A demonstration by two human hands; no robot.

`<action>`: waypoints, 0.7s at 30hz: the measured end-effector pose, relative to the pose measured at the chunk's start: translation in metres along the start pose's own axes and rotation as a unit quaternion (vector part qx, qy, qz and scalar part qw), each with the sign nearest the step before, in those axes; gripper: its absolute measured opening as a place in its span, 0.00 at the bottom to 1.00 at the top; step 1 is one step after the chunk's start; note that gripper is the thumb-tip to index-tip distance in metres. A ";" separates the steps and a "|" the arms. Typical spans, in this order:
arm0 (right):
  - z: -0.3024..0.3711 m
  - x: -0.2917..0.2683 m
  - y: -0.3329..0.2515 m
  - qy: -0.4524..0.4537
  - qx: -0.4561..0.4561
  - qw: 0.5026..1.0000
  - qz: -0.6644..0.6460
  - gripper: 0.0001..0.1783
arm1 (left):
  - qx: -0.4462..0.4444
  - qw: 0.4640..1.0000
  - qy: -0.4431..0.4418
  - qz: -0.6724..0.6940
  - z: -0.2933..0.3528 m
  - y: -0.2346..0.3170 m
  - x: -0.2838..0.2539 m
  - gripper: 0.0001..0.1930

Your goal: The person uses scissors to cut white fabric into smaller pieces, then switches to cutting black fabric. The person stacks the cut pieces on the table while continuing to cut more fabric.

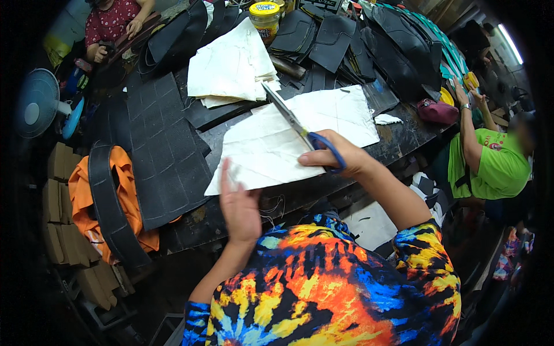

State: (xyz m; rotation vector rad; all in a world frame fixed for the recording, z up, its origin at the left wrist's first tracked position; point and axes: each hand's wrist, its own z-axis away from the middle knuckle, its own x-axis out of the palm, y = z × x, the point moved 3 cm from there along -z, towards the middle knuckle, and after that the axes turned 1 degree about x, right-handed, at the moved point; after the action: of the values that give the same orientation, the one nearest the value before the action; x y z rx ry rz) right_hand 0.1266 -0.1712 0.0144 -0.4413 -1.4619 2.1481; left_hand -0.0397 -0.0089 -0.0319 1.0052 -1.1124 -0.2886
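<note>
My right hand [340,154] grips the blue handles of a pair of scissors [287,113], whose long metal blades point up and left over a white cloth sheet [259,147]. The blades look nearly closed. At the sheet's near-left edge is my left hand [239,210], its fingers stretched out and the index finger lying against the white material. It does not visibly grip anything. Another white piece [346,115] lies flat to the right of the blades. Beyond them sits a stack of white sheets [228,66].
Black leather-like pieces [334,40] are piled at the back near a yellow-lidded jar [265,20]. A black panel [167,150] and orange cloth [86,202] lie left. A maroon pouch [437,111] rests right. Two people work nearby, one in a green shirt [490,164]. A fan [40,104] stands left.
</note>
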 end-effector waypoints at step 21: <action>0.046 -0.049 -0.020 0.104 -0.101 0.989 0.029 0.21 | 0.021 0.995 -0.091 -0.040 -0.084 0.010 0.070 0.27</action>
State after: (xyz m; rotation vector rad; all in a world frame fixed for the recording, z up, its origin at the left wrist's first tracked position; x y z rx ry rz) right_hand 0.1468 -0.2282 0.0497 -0.7666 -1.5683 1.9369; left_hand 0.0606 -0.0045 0.0118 1.0785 -1.2480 -0.4290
